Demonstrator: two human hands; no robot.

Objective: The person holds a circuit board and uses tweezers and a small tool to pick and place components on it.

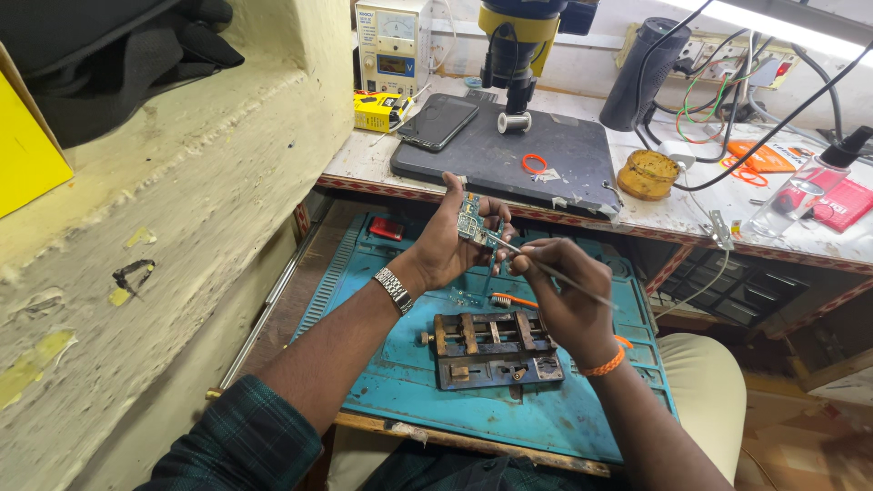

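My left hand (447, 244) holds a small blue-green circuit board (470, 220) upright between thumb and fingers, above a blue work mat (400, 382). My right hand (559, 295) grips thin metal tweezers (518, 247) whose tip touches the lower edge of the board. A metal watch sits on my left wrist and an orange band on my right wrist. Below both hands, a rusty metal board-holding clamp (491, 348) rests on the mat. An orange-handled brush (514, 299) lies just behind the clamp.
On the bench behind stand a dark pad (564, 155) with a black phone (438, 121), a solder spool (514, 122) and an orange ring, a microscope, a power supply, a round flux tin (647, 173), cables and a clear bottle (805, 186). A plastered wall rises at left.
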